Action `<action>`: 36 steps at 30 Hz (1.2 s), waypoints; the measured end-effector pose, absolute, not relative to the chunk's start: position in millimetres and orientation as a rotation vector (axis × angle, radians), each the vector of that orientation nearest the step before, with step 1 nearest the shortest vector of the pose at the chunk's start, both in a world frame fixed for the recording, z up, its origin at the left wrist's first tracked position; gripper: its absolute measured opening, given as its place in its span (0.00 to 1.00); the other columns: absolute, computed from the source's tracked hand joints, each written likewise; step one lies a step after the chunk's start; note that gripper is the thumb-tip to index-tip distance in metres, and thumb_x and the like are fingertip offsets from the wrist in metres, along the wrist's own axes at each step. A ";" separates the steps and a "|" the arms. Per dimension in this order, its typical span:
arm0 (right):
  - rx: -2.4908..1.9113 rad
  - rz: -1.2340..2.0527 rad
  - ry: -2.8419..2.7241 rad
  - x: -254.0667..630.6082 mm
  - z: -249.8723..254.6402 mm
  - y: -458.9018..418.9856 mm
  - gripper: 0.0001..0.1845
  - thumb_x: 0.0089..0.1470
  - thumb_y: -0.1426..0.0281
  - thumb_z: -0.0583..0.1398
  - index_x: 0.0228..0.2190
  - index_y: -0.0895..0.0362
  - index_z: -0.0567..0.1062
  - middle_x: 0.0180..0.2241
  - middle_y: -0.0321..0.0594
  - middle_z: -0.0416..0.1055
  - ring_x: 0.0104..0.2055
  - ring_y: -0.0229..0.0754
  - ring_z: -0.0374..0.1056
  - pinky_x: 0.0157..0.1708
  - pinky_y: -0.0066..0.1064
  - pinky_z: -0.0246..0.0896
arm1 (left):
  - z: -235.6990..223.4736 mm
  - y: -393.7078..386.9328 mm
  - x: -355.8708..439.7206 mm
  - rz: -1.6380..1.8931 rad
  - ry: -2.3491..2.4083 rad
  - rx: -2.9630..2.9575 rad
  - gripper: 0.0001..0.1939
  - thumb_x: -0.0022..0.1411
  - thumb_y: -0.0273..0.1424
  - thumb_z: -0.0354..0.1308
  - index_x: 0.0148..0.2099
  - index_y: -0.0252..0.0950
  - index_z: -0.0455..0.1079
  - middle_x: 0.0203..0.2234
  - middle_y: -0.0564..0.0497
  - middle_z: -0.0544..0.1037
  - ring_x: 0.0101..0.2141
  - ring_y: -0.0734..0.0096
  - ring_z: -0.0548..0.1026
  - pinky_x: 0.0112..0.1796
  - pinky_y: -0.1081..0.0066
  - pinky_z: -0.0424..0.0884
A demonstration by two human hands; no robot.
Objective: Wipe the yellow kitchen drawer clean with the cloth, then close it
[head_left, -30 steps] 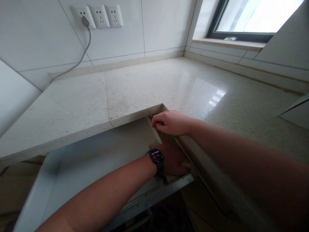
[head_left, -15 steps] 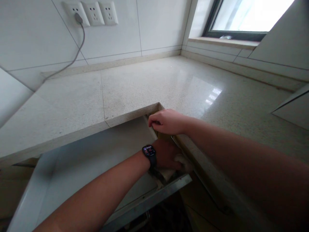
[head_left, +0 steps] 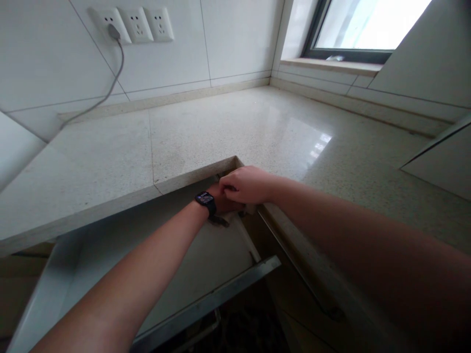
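My left hand point(head_left: 223, 198), with a black watch on its wrist, reaches into the pulled-out drawer point(head_left: 206, 255) near its back right corner. Its fingers are partly hidden behind my other hand. They press a crumpled, pale cloth with dark stained parts point(head_left: 220, 221) against the drawer's right side. Just above, my right hand point(head_left: 250, 185) hangs over that side beside the countertop's inner corner. Its fingers are curled in loosely, and nothing shows in them. In this view it overlaps the left hand; whether they touch I cannot tell.
The speckled pale countertop point(head_left: 206, 130) surrounds the drawer at the back and right. A metal front rail point(head_left: 209, 301) closes the drawer's near edge, with a handle point(head_left: 217, 321) below. Wall sockets point(head_left: 138, 25) hold a plugged grey cable point(head_left: 114, 83). A window stands at upper right.
My left hand has moved with the cloth from the drawer's front right corner back along the right side, coming under my right hand. The right hand has hardly moved; the view shifted slightly.
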State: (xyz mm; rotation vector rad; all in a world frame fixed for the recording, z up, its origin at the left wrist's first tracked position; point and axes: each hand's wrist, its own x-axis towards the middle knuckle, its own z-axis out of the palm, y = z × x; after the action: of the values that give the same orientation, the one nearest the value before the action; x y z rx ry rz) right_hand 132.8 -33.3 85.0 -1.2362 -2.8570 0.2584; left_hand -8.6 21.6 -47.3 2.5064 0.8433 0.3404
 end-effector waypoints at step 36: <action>-1.004 0.275 -2.829 135.3 74.4 -25.9 0.12 0.57 0.69 0.57 0.39 0.53 0.79 0.45 0.42 0.75 0.45 0.45 0.70 0.44 0.36 0.60 | 30.4 -136.4 -268.0 0.770 1.782 1.787 0.26 0.65 0.47 0.53 0.57 0.36 0.68 0.49 0.47 0.79 0.49 0.57 0.76 0.51 0.64 0.69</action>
State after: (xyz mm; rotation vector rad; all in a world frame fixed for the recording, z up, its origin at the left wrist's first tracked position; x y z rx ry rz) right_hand 135.3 -25.9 74.4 -1.0036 -2.8291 0.2746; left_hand -268.0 -136.4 30.4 1.7869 1.7819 0.7695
